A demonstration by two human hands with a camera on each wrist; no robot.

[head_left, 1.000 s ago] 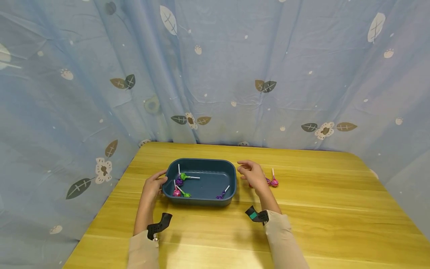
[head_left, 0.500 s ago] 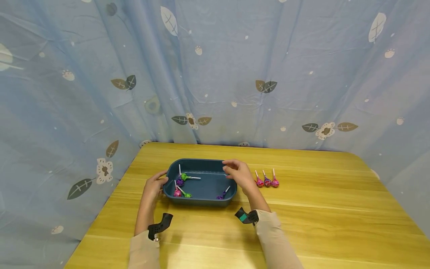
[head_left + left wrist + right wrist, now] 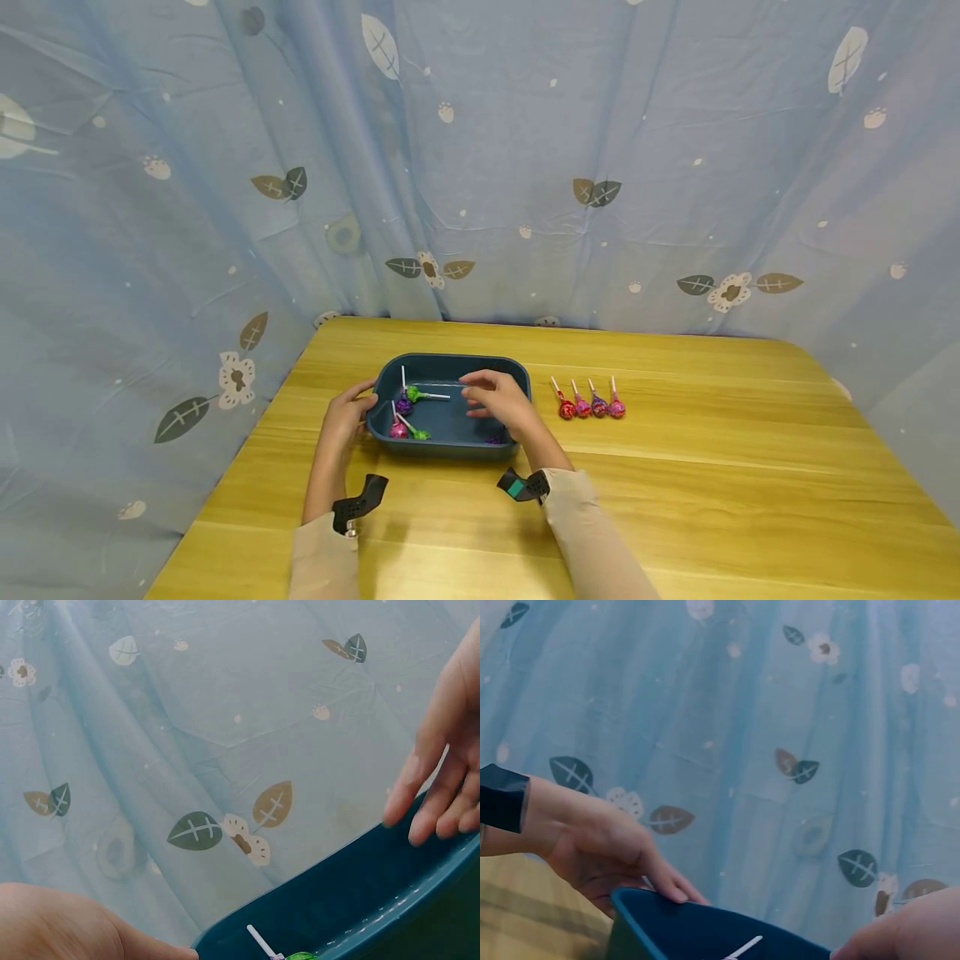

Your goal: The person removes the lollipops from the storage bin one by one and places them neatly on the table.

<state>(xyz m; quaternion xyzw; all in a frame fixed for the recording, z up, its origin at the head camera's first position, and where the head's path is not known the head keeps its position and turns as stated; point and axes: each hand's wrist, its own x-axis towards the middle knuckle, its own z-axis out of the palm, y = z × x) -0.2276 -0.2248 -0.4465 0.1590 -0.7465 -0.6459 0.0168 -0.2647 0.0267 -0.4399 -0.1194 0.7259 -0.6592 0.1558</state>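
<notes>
- Head view: a dark blue bin [image 3: 442, 450] stands on a wood-grain table [image 3: 712, 467], its long side across the person's front.
- Left hand [image 3: 346, 419] grips the bin's left end, thumb at the rim, other fingers along the outer wall. Cannot tell how firmly.
- Right hand [image 3: 501, 401] hangs over the bin's right half, thumb and fingers apart in a moderate gap, nothing between them. Fingers slightly bent.
- Inside bin, left side: purple lollipop [image 3: 403, 406], stick toward the back; green lollipop [image 3: 412, 393] just beside it, stick pointing right.
- In front of those, near the front wall: pink lollipop [image 3: 399, 430] and second green lollipop [image 3: 421, 434], close together.
- Inside bin, right front: second purple lollipop [image 3: 492, 439], below the right hand and partly hidden by it.
- On the table, right of the bin: a row of four, sticks toward the back. Left to right: red lollipop [image 3: 567, 410], bright pink lollipop [image 3: 583, 409], blue-purple lollipop [image 3: 599, 408], far-right pink lollipop [image 3: 617, 409].
- Left wrist view: right-hand fingers spread over the bin's far end; one white stick shows low.
- Black mounts [image 3: 362, 500] at both wrists, beige sleeves [image 3: 596, 533].
- Behind: pale blue curtain [image 3: 480, 125], leaf and flower print.
</notes>
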